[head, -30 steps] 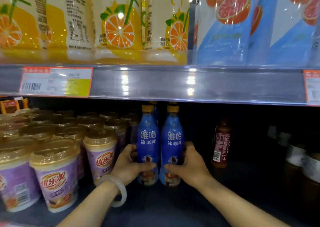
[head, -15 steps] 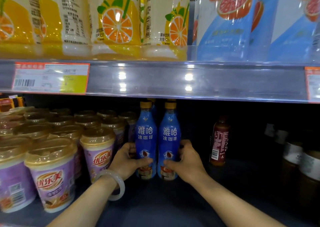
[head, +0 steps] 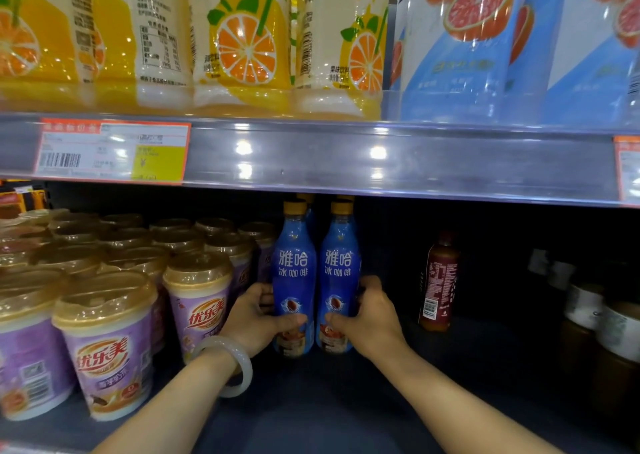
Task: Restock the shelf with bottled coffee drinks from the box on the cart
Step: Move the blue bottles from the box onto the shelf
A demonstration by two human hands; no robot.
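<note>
On the lower shelf (head: 311, 401), the left hand (head: 254, 318) and right hand (head: 369, 315) each grip 1 of 2 upright blue coffee bottles (head: 294, 280), apparently seating them in front of others, barely visible behind, beside purple cups (head: 104, 346).

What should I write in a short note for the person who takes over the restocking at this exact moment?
Left hand: grips the left blue coffee bottle low on its body.
Right hand: grips the right blue coffee bottle the same way.
Both bottles stand upright, side by side, on the dark lower shelf, just right of the purple milk tea cups. More yellow caps show behind them, so a row has begun.
A brown bottle stands apart further right, with open shelf between.
Done: this pair is on the shelf.
Left: let go, then fetch more. The box and cart are not in view.
</note>
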